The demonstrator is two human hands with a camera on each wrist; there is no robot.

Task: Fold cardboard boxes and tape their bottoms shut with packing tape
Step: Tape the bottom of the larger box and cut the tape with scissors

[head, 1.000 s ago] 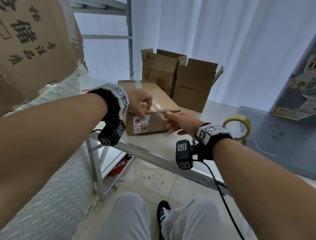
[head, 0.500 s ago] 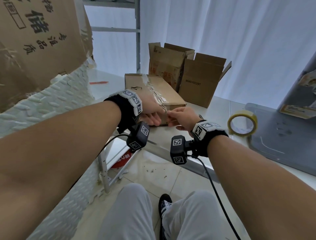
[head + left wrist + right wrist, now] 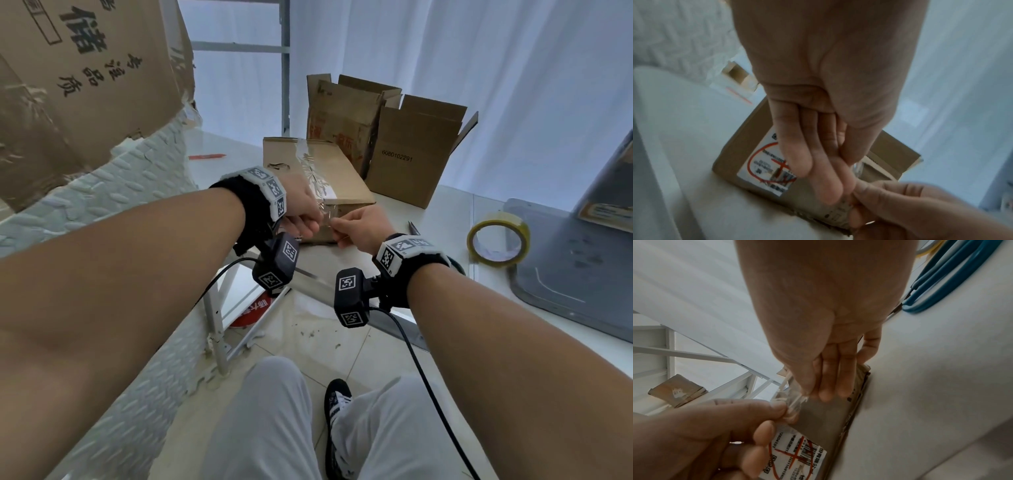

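Sitting at the counter's (image 3: 442, 205) near edge, the closed box (image 3: 342, 181) looks light and stiff, best steadied by its top edge, while the crumpled clear tape (image 3: 795, 400) at its front face is flimsy and sticky. Left hand (image 3: 301, 212) and right hand (image 3: 363, 228) both pinch that strip between thumb and fingertips. Two open boxes (image 3: 404, 157) stand just behind, the tape roll (image 3: 496, 238) and scissors (image 3: 414, 228) to the right, none blocking.
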